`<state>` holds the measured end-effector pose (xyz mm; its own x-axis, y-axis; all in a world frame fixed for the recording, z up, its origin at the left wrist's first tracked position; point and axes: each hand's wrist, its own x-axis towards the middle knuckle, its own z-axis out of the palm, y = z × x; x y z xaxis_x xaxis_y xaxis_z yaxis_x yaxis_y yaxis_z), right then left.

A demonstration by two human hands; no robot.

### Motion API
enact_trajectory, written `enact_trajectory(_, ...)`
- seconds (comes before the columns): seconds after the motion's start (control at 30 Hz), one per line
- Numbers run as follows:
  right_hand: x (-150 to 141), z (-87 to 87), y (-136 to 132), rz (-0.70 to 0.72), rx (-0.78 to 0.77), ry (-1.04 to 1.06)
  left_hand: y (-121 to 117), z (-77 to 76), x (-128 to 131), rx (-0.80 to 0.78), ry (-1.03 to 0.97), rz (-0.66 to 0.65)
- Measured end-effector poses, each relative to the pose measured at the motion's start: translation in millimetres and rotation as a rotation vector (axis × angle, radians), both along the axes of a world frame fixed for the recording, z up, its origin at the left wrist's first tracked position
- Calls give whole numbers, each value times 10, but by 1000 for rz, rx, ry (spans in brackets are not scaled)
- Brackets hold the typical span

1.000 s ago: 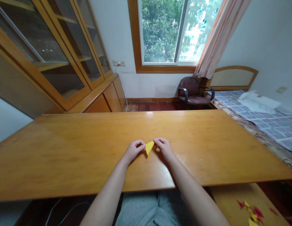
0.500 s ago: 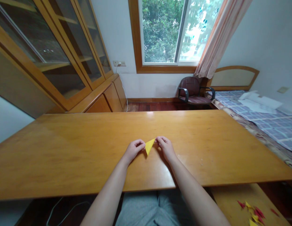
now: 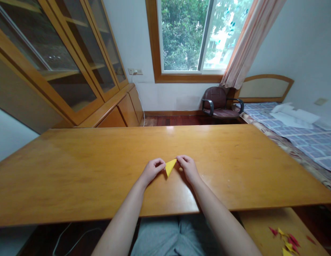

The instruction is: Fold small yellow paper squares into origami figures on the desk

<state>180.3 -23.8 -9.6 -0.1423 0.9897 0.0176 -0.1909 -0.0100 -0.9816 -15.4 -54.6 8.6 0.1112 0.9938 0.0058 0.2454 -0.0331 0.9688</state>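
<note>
A yellow paper triangle [image 3: 170, 168] is held between my two hands, just above the wooden table [image 3: 87, 177]. My left hand [image 3: 153, 170] pinches its left corner between thumb and fingers. At the upper right corner, my right hand [image 3: 188, 167] has its thumb and forefinger closed on the tip. One point of the triangle hangs down toward me. The fingertips cover the two gripped corners.
Several red and yellow folded paper pieces [image 3: 292, 241] lie on a lower wooden surface [image 3: 256, 227] at the bottom right. Beyond the table stand a maroon armchair [image 3: 220, 101], a bed [image 3: 301, 142] and a glass-door cabinet [image 3: 101, 96].
The paper triangle has tilted and shifted very slightly, its right tip a little lower. Both hands keep their pinch and have barely moved.
</note>
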Motion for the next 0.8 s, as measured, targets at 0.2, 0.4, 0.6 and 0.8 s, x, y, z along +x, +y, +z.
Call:
enact_trajectory(0.2,-19,52,-3,55,19,-11,1,-4,7,-19,-58,35)
enact_trajectory(0.4,-72,117,-56,242,59,-146,15,-41,14,-23,-97,49)
enact_trajectory(0.6,-82,81,-65,218,62,-181,20,-82,28,-58,-135,36)
enact_trajectory(0.8,-76,47,-61,191,69,-198,22,-94,25,-50,-132,27)
